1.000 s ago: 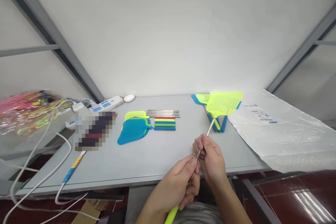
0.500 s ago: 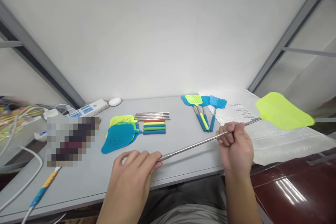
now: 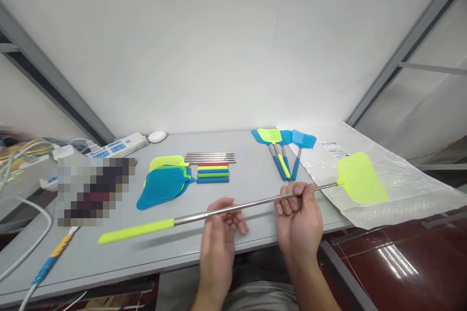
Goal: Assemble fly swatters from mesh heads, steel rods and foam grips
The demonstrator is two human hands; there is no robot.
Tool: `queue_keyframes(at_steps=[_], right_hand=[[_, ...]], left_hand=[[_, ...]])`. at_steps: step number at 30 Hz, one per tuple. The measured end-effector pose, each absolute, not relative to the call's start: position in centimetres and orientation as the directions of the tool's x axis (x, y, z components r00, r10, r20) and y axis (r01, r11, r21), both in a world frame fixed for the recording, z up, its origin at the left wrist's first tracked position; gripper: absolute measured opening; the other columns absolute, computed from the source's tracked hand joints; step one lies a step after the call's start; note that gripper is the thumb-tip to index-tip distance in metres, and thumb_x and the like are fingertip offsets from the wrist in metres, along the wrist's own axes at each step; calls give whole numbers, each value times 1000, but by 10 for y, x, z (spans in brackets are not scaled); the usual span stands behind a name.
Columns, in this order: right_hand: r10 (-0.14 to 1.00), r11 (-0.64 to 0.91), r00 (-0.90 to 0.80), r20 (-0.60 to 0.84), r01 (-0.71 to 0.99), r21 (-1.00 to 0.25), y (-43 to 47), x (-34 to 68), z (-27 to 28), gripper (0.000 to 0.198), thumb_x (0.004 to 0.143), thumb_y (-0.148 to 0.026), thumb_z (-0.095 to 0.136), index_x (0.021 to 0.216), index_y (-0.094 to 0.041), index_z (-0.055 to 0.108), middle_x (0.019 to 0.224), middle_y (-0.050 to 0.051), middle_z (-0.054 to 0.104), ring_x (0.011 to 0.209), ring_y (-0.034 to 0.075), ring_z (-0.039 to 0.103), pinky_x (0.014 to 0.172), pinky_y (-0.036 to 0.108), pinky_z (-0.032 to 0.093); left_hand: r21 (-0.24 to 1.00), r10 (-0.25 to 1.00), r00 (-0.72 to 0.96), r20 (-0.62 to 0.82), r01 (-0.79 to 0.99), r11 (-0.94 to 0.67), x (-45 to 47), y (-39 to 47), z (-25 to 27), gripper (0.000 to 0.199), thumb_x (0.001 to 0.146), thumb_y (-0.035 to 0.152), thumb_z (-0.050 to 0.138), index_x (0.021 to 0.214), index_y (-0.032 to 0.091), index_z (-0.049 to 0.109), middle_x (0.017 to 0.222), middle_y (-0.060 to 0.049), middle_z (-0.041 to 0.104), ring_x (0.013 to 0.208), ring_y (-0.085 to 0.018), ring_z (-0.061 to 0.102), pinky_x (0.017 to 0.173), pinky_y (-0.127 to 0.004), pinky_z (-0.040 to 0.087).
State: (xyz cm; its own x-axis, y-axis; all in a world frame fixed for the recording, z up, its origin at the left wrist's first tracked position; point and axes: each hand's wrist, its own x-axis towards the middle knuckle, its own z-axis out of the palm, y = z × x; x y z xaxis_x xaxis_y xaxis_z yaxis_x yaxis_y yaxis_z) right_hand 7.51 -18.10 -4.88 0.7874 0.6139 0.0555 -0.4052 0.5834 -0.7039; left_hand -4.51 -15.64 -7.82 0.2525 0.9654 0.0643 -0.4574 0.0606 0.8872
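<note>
An extended fly swatter with a yellow-green handle, a thin steel telescopic rod and a yellow-green head lies slantwise across my view, above the table. My right hand is closed round the rod near the head. Under the middle of the rod, my left hand is loosely open, fingers apart and slightly blurred, at or touching the metal. Behind it lie loose blue and yellow-green swatter heads, several steel rods and coloured handles in a row.
Several short fly swatters lie at the back right, by a white plastic sheet. On the left are a power strip, a white oval object, a pixelated patch and a white cable. The wall stands behind.
My left hand has let go of the handle end and moved right under the rod. The swatter has shifted left in view with my right hand, so its handle now shows.
</note>
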Motion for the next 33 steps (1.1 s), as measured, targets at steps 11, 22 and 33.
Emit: queue_keyframes(at_steps=[11,22,33], right_hand=[[724,429,690,-5,-455,-780,-186,71,-75,18,92,-40,59,88,-23,59,57,-7,37,52,9,36,52,24,33],[849,293,522,87,-327,-898,-187,55,-78,21,93,-41,57,88,-21,62,68,0,61,58,13,53,60,28,42],[846,318,524,101,-342,-884,-193,66,-81,19,91,-38,61,87,-20,67,59,-1,57,56,12,51,58,26,37]], left_hand=[[868,974,228,-9,-481,120,-73,-128,-68,25,89,42,61,91,17,60,64,5,43,52,-6,42,54,-20,34],[923,922,387,28,-364,124,-75,-133,-67,29,93,43,55,98,16,63,72,-1,55,61,-10,47,62,-24,37],[926,946,324,26,-364,99,-71,-140,-63,31,90,44,58,93,14,65,57,2,49,52,-10,46,55,-25,34]])
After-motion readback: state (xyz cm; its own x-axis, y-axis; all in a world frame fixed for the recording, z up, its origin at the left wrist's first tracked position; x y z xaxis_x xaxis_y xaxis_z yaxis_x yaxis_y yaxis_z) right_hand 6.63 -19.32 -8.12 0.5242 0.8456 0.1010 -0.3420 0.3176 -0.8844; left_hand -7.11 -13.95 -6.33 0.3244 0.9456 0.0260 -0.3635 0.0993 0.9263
